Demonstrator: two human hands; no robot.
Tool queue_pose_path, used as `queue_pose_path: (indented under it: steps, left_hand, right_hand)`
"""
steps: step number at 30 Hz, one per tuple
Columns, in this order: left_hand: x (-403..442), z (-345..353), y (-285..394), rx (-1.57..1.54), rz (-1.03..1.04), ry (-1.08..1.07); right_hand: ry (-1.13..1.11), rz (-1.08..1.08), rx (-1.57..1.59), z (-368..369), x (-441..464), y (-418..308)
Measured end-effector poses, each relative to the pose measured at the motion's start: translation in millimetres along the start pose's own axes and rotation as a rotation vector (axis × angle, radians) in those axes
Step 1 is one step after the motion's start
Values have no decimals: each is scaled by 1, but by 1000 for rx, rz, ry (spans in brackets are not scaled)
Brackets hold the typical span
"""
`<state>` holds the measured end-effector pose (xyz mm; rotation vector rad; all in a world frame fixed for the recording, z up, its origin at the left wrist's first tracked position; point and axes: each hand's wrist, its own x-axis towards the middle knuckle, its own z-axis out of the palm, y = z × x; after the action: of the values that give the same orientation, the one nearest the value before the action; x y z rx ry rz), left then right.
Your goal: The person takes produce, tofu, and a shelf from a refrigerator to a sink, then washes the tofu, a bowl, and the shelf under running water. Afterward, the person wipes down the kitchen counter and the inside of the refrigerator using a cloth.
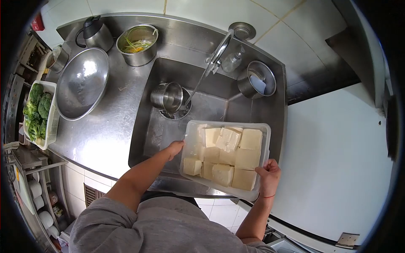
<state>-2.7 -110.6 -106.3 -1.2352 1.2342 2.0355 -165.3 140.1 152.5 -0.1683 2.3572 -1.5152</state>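
View down into a steel sink [162, 137]. Over its near-right part, a plastic tub [192, 145] of tofu [246, 158], near rim across the sink's near edge; can't tell whether resting there or carried. At the tub's left wall, left hand [175, 149], closed in against the rim, w/ most fingers hidden. At the right wall, toward the near corner, right hand [268, 172], pinched tight on the rim, thumb on top, other fingers curled outside. For handling, as best guess: prob. heavy when this full, thin-walled, a bit bendy, slippery if wet; best held by opp. rims w/ fingers under for support, & kept level. As for the tofu, likely soft, slick & v. fragile, apt to crack if pinched; best lifted from beneath on a flat palm. In looks: whitish, semi-clear, rectangular tub w/ rounded corners; cream-coloured, smooth tofu in thick squarish blocks, packed close at right, looser at left, w/ a few on top of others, incl. a rough-faced one near the far side. Farther back, a running tap [219, 50], w/ a thin stream [197, 90] down beside a small pot [158, 98]. On the counter [109, 143] at left, a big steel basin [83, 84] & a veg pot [141, 57].
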Motion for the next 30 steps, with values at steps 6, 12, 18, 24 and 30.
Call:
queue_pose_path:
  steps: [6, 12, 18, 24, 30]
  left_hand:
    - [24, -5, -18, -7, 49, -57]
    - [-16, -39, 10, -50, 245, 37]
    - [-119, -100, 119, 107, 526, 500]
    - [-141, -189, 159, 431, 596, 846]
    - [-111, -231, 158, 597, 618, 1198]
  right_hand:
    - [20, 3, -11, 3, 0, -3]
    - [32, 80, 250, -7, 24, 31]
    - [-138, 214, 654, 50, 71, 83]
    - [-276, 150, 684, 179, 132, 50]
    - [-349, 178, 650, 252, 172, 46]
